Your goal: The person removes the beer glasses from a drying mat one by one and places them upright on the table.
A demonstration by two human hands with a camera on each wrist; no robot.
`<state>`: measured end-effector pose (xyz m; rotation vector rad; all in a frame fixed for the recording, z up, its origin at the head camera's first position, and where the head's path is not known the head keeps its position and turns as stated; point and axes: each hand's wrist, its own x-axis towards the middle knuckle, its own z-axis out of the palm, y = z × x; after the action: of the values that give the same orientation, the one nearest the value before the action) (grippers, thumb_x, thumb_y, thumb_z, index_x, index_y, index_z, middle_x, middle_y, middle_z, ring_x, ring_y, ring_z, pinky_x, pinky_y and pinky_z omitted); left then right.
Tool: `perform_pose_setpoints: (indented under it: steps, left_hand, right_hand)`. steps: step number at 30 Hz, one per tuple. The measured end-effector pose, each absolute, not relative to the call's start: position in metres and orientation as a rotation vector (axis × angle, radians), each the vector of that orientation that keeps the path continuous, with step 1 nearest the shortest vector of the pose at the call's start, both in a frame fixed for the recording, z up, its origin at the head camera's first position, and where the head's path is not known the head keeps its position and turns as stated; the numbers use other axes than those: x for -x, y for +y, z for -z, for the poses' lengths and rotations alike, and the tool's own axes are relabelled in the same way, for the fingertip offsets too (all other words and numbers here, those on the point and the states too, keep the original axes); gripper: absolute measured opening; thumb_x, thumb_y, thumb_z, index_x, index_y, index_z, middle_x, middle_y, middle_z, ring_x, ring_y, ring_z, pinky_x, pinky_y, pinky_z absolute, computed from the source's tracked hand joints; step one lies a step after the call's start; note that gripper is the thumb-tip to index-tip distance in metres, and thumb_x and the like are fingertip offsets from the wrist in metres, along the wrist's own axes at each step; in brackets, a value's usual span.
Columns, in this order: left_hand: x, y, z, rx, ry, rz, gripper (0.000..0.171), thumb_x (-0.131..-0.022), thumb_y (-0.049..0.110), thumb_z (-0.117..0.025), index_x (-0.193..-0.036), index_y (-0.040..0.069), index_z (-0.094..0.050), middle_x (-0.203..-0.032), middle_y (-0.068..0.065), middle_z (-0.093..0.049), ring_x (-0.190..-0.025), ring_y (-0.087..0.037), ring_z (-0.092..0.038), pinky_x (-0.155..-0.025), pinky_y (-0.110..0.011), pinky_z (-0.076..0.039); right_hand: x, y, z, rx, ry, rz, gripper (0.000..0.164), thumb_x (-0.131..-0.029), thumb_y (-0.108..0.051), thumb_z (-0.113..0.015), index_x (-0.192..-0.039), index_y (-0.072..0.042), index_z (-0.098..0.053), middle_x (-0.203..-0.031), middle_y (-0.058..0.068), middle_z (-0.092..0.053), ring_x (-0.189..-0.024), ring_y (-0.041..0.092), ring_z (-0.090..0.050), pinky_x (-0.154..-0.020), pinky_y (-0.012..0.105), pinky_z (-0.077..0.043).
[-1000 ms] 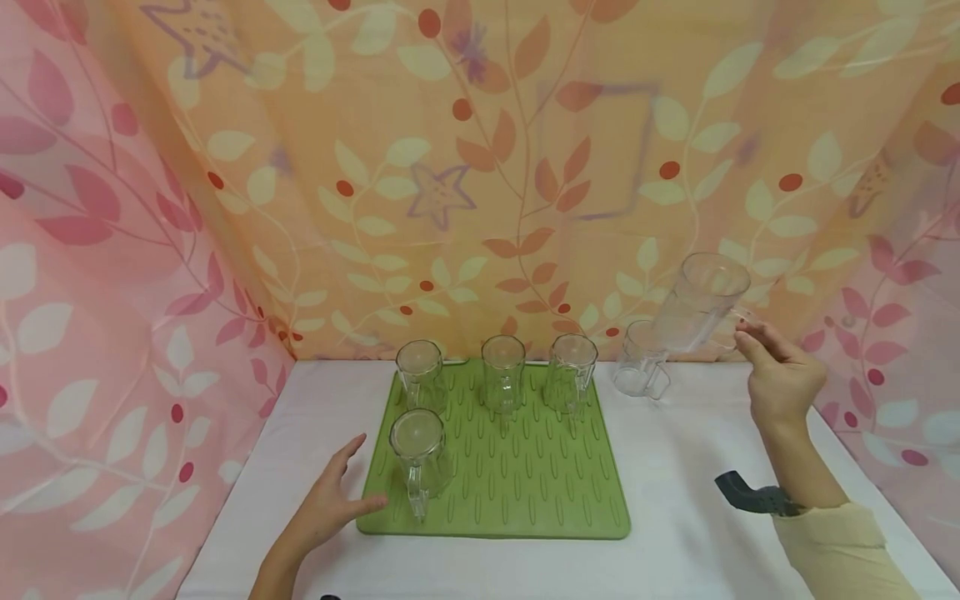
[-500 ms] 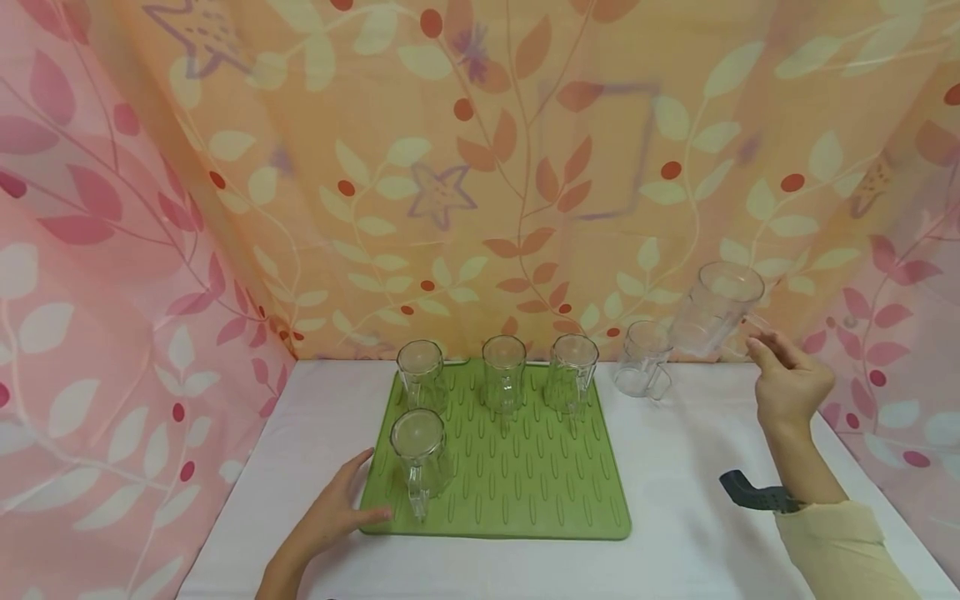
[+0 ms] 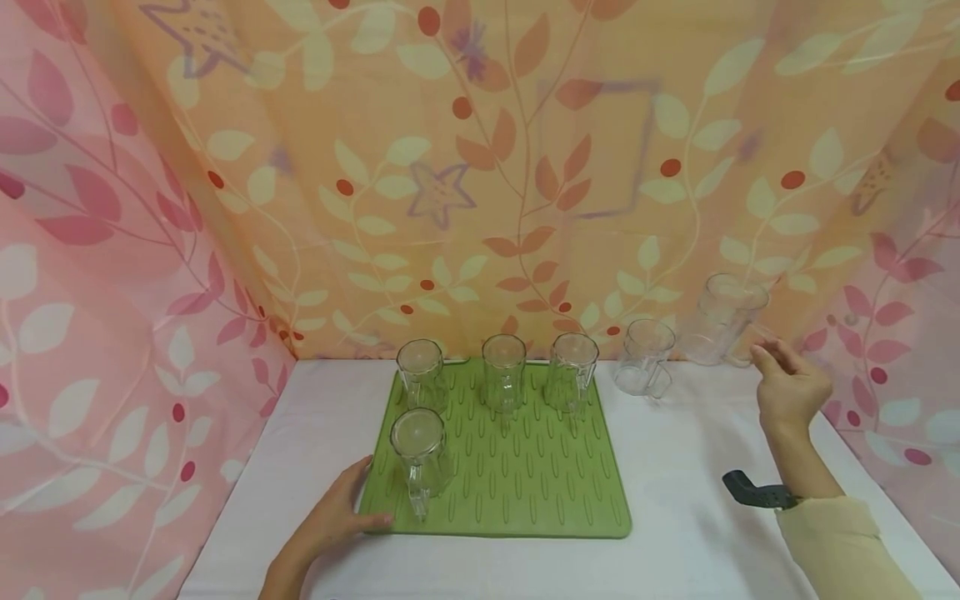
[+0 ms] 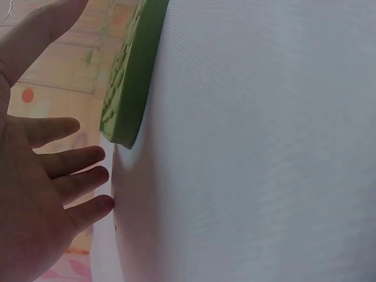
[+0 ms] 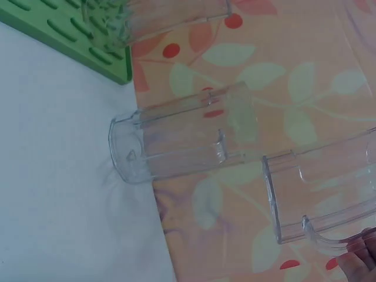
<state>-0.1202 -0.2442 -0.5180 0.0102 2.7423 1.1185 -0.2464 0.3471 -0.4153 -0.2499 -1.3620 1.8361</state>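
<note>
A clear mug [image 3: 726, 321] hangs at the far right, its handle pinched between the thumb and fingers of my right hand [image 3: 793, 392]. The right wrist view shows this mug [image 5: 323, 191] raised off the white table. Beside it, another clear mug [image 3: 643, 362] stands on the cloth, right of the green ridged mat [image 3: 525, 500]. My left hand [image 3: 327, 517] is spread at the mat's front left corner, with thumb and fingers extended. Nearest to it is a clear mug [image 3: 420, 458] on the mat. Whether the left fingers touch the mat is unclear.
Along the mat's back edge stand three more clear mugs, at the left [image 3: 422, 375], the middle [image 3: 503, 375] and the right [image 3: 572, 375]. White cloth [image 3: 675, 517] covers the table. A leaf-patterned curtain [image 3: 495, 275] rises directly behind it.
My right hand has moved slightly right, and its mug has come lower and more upright, away from the standing mug. My left hand has shifted slightly down toward the mat's corner.
</note>
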Motion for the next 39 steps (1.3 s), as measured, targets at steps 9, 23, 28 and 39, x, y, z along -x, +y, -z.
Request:
perform_pose_setpoints:
  steps: [9, 23, 28, 39]
  left_hand:
    - [0.119, -0.247, 0.524, -0.078, 2.794, -1.086, 0.108, -0.065, 0.036, -0.089, -0.145, -0.011, -0.033, -0.147, -0.033, -0.038, -0.139, -0.051, -0.032, -0.114, -0.063, -0.027]
    - [0.119, -0.245, 0.524, -0.077, 2.802, -0.996, 0.11, -0.062, 0.033, -0.09, -0.147, -0.008, -0.033, -0.15, -0.033, -0.034, -0.141, -0.052, -0.027, -0.113, -0.064, -0.027]
    - [0.12, -0.245, 0.527, -0.054, 2.8, -0.992, 0.112, -0.06, 0.032, -0.091, -0.147, -0.008, -0.032, -0.15, -0.033, -0.033, -0.14, -0.052, -0.029, -0.112, -0.064, -0.029]
    - [0.12, -0.246, 0.527, -0.053, 2.793, -1.003, 0.113, -0.059, 0.032, -0.091, -0.148, -0.006, -0.032, -0.15, -0.029, -0.036, -0.14, -0.05, -0.031, -0.112, -0.063, -0.03]
  right_hand:
    - [0.252, 0.358, 0.43, 0.364, -1.496, -1.652, 0.025, -0.079, 0.006, -0.074, -0.104, 0.007, -0.073, -0.068, -0.017, -0.069, -0.059, -0.004, -0.062, -0.064, 0.004, -0.052]
    - [0.259, 0.357, 0.467, 0.504, -1.603, -1.576, 0.02, -0.082, 0.004, -0.073, -0.097, -0.007, -0.078, -0.066, -0.024, -0.065, -0.057, -0.006, -0.056, -0.055, 0.003, -0.045]
    - [0.26, 0.351, 0.475, 0.533, -1.651, -1.555, 0.016, -0.083, 0.001, -0.073, -0.095, -0.008, -0.077, -0.064, -0.027, -0.063, -0.057, -0.007, -0.055, -0.053, 0.003, -0.043]
    - [0.266, 0.347, 0.489, 0.581, -1.718, -1.506, 0.025, -0.083, -0.001, -0.073, -0.107, 0.007, -0.072, -0.063, -0.032, -0.059, -0.059, -0.01, -0.053, -0.056, 0.002, -0.043]
